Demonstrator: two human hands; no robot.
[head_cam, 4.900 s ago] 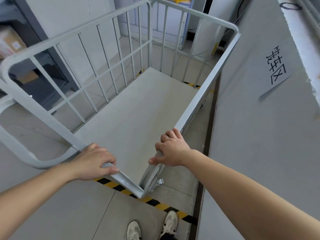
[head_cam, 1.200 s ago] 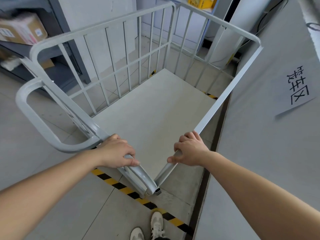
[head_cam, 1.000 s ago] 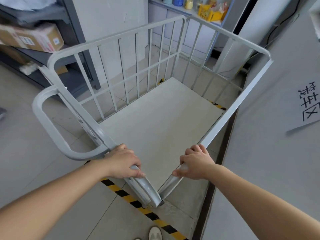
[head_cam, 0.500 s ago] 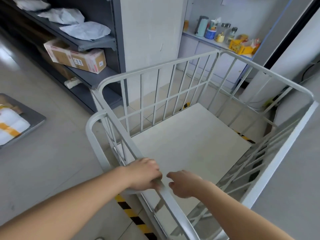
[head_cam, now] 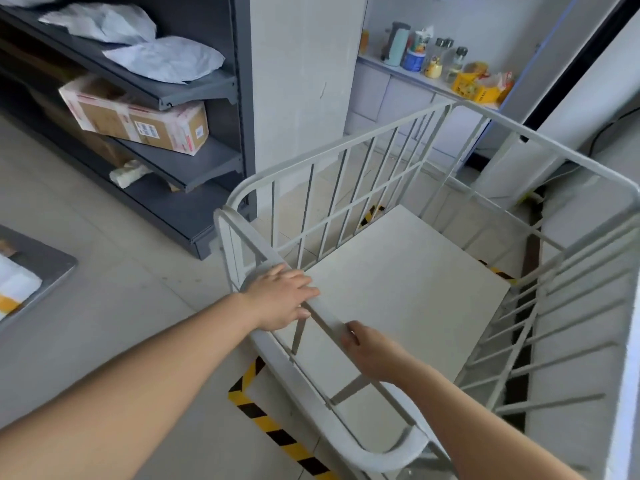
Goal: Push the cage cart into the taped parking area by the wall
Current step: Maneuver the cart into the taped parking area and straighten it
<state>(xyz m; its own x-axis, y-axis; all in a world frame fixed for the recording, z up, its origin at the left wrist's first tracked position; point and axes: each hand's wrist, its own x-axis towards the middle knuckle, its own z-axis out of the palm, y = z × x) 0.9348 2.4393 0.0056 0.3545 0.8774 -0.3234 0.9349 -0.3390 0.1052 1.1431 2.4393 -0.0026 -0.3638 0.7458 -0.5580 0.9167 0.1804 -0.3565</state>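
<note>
Cage cart (head_cam: 398, 282): pale grey painted steel, round-tube frame with rounded corners, thin upright bars on all sides, flat matte deck. It stands close alongside the plain grey wall (head_cam: 568, 441) on the right, and the yellow-and-black striped floor tape (head_cam: 277, 436) runs past its near left corner. Left hand (head_cam: 280, 299): palm down on the near top rail (head_cam: 329, 315), fingers straight and spread across it, forearm extended. Right hand (head_cam: 370, 351): back toward the camera, just beside the same rail, fingertips at the tube; whether it clasps the rail cannot be told. Dark grey steel shelving (head_cam: 207, 161) on the left holds a taped cardboard box (head_cam: 138, 121) with labels too small to read, and crumpled white bags (head_cam: 162, 58).
</note>
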